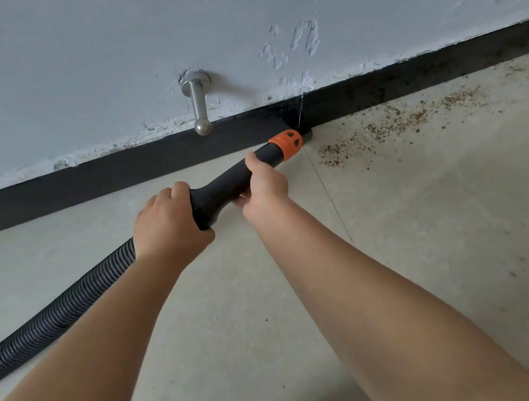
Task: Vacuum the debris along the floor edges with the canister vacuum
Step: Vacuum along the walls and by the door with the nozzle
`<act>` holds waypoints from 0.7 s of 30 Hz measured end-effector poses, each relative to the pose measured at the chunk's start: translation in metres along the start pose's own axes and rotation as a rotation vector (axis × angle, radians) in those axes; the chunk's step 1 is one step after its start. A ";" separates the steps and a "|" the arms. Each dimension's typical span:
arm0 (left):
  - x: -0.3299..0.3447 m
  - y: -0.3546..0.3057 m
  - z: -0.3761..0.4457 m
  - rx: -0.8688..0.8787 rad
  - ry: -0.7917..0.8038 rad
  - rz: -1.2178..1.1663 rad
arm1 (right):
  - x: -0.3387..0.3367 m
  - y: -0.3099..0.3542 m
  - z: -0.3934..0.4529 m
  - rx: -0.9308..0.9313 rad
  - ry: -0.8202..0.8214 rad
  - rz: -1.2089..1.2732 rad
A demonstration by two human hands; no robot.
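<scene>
Step in hand: the nozzle [288, 143] is held at the floor edge against the black skirting [147, 170]; suction of the edge debris [384, 132] is judged under way.
Hands: the left hand [170, 225] is wrapped round the hose [50, 324] cuff; the right hand [262, 186] grasps the wand [229, 185].
Next move: the nozzle is to be advanced along the skirting toward the debris lying right of it.
Hidden: the nozzle mouth cannot be seen; the canister is out of frame.

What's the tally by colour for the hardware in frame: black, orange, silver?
Black: 3, the ribbed hose, the nozzle tube held by the left hand and right hand, and the baseboard
Orange: 1, the collar near the nozzle tip
Silver: 1, the door stopper on the wall
Total: 5
</scene>
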State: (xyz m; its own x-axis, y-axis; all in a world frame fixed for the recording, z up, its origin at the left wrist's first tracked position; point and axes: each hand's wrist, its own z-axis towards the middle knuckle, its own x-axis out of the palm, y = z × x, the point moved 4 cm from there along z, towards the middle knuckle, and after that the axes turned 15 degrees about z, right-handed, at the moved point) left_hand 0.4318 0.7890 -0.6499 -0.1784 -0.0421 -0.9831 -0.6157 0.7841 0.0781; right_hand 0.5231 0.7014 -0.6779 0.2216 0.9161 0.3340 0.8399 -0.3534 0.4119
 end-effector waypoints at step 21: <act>0.009 -0.005 -0.003 0.031 0.038 -0.038 | -0.012 0.011 -0.009 0.006 0.069 -0.107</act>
State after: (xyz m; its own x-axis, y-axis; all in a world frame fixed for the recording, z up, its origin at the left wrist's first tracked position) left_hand 0.4306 0.7831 -0.6586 -0.1847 -0.0950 -0.9782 -0.5988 0.8001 0.0354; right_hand 0.5252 0.6851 -0.6694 0.0961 0.9333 0.3461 0.8601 -0.2529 0.4431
